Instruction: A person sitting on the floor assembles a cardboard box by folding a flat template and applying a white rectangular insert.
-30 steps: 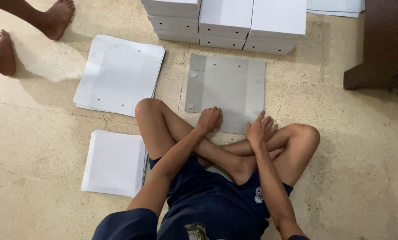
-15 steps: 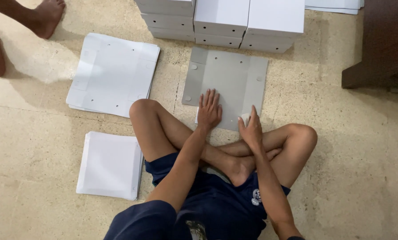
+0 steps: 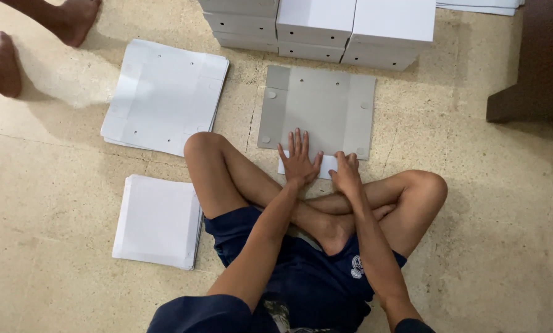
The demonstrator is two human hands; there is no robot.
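Grey cardboard sheet (image 3: 316, 108) now under both hands (image 3: 299, 161), earlier on shins.

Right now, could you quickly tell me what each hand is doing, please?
Left hand: open, fingers spread, pressing flat on the grey cardboard sheet.
Right hand: fingers curled at the sheet's white near flap; a grip cannot be told.

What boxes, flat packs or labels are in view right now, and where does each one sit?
Grey flat sheet: floor ahead of the crossed legs, rectangular with fold flaps and small holes; left hand lies flat on its near edge, right hand at a white flap.
White boxes: stacked row along the top.
White punched sheets: pile at upper left.
Plain white sheets: pile at lower left.
No labels or screens.
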